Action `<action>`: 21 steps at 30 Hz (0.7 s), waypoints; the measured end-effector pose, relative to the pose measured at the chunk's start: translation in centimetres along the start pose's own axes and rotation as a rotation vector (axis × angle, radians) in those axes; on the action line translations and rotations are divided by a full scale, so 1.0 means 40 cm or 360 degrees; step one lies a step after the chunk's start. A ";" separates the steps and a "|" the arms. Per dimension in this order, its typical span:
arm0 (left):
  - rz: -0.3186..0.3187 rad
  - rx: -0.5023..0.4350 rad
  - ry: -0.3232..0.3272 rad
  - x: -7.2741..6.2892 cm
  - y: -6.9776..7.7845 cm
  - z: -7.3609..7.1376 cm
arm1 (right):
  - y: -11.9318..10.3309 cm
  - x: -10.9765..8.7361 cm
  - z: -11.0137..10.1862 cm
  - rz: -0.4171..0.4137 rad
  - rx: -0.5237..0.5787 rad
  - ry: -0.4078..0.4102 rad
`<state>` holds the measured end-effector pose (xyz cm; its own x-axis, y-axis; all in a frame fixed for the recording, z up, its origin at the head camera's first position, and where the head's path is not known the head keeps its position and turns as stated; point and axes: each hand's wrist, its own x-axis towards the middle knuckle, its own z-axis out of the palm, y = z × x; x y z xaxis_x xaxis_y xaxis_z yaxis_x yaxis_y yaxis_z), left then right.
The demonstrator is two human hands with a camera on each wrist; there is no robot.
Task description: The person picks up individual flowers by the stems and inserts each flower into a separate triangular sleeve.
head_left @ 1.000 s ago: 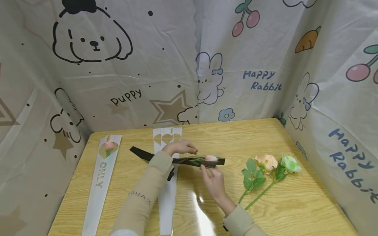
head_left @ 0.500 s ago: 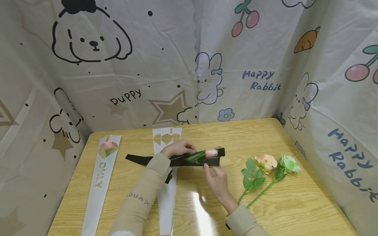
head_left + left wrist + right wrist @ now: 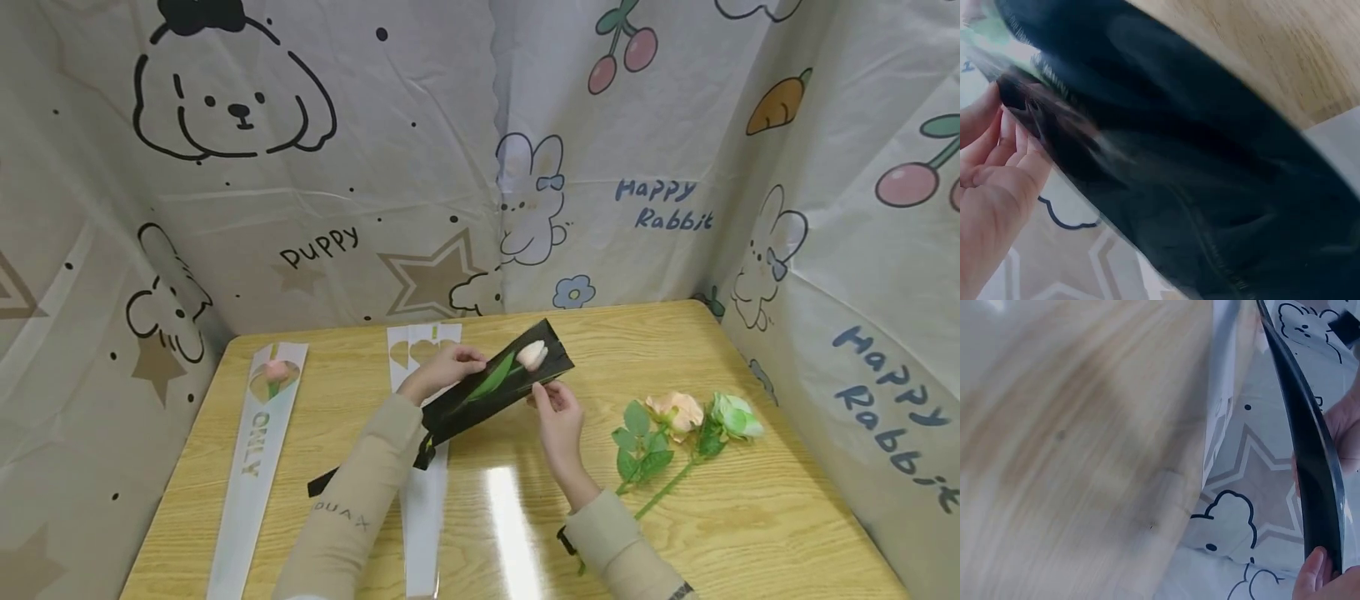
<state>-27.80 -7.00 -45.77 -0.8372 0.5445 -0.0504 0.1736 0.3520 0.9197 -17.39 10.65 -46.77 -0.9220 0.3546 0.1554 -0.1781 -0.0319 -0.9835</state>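
Observation:
Both hands hold a long black flower sleeve [image 3: 487,400] slantwise above the table, its wide end toward the upper right. Through its clear front show a pale pink tulip [image 3: 532,356] and green leaves. My left hand [image 3: 448,367] pinches the sleeve's upper left edge; in the left wrist view its fingers [image 3: 1022,150] and thumb close on the dark film [image 3: 1179,125]. Near the wide end, my right hand [image 3: 558,417] grips the lower edge between thumb and fingers. The right wrist view shows this hand [image 3: 1329,581] at the end of the sleeve [image 3: 1313,456]. The left forearm hides part of the narrow end.
White sleeves [image 3: 423,517] with heart cutouts lie beneath the left arm. Farther left on the table [image 3: 345,358] is a white "ONLY" sleeve [image 3: 243,492] with a pink tulip inside. A peach rose [image 3: 678,417] and a green rose [image 3: 738,415] lie at right. Printed curtains surround the table.
The black sleeve has turned from nearly level and edge-on to slanted, its clear front now facing up. Its wide end has risen and the narrow end dropped. Both hands moved up with it.

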 end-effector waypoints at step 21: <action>-0.0277 -0.0868 0.0716 -0.044 -0.230 -0.100 | 0.412 0.110 0.303 0.0052 0.0291 -0.0119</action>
<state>-30.02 -14.24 -52.60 -0.9818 0.1080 -0.1563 -0.1661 -0.0885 0.9821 -28.56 0.37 -61.18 -0.9502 0.2802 0.1366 -0.2005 -0.2137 -0.9561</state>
